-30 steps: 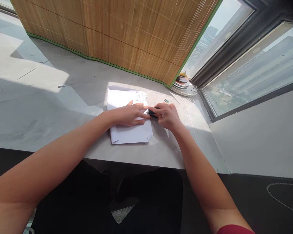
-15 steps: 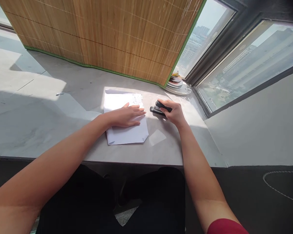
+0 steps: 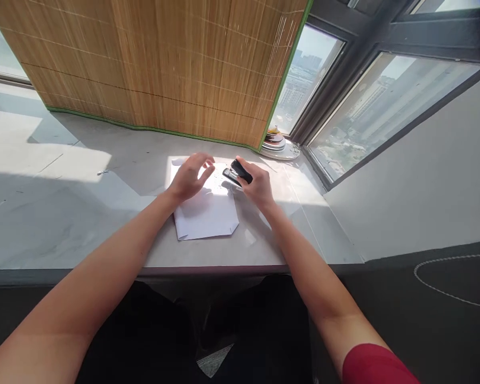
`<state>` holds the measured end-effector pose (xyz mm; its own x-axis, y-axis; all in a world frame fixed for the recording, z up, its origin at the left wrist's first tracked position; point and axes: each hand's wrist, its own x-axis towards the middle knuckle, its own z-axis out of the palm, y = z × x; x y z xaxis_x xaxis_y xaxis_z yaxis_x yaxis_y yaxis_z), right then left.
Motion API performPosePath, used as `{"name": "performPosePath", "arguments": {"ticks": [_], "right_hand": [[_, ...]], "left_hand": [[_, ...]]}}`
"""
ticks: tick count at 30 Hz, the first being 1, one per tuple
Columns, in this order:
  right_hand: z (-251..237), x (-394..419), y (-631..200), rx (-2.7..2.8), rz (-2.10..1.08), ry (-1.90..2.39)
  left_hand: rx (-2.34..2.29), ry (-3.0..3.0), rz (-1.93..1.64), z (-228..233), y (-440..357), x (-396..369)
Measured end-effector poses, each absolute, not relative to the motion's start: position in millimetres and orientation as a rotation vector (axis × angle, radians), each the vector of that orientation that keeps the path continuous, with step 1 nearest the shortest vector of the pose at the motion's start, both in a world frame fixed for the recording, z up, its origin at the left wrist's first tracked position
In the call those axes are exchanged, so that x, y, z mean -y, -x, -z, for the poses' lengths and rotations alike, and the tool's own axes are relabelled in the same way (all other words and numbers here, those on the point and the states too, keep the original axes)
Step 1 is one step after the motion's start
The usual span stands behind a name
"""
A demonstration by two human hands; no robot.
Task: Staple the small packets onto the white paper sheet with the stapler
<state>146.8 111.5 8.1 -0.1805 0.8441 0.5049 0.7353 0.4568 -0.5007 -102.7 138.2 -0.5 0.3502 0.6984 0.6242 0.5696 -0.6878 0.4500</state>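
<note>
Stapler (image 3: 237, 173) now raised over paper (image 3: 206, 213); left hand (image 3: 190, 178) lifted.

arms: bare | right sleeve (image 3: 378, 365): red, short | legs: dark, maybe trousers

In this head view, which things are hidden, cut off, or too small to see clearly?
- Printing on the white paper: too small and washed out by sunlight, partly covered by the left hand.
- Back part of the black stapler: hidden inside the right hand.
- Stack of plates at the window: too small to tell what lies on top.
- Bamboo blind: cut off by the top edge.
</note>
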Motion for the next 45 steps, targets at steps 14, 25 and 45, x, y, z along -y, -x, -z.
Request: {"name": "performPosePath", "arguments": {"ticks": [14,25,45], "right_hand": [[-4.7,-57.0,-96.0,2.125,-0.121,1.562],[16.3,-31.8,-191.8,1.714,-0.433,1.241],[10.6,-29.0,-191.9,1.342,-0.74,0.996]], "left_hand": [[-1.761,-1.84,-1.734,8.0,138.8,-160.9],[-1.171,-2.178,-1.261,9.8,115.1,-146.4],[-1.101,-2.251,-1.01,15.0,108.4,-147.5]]}}
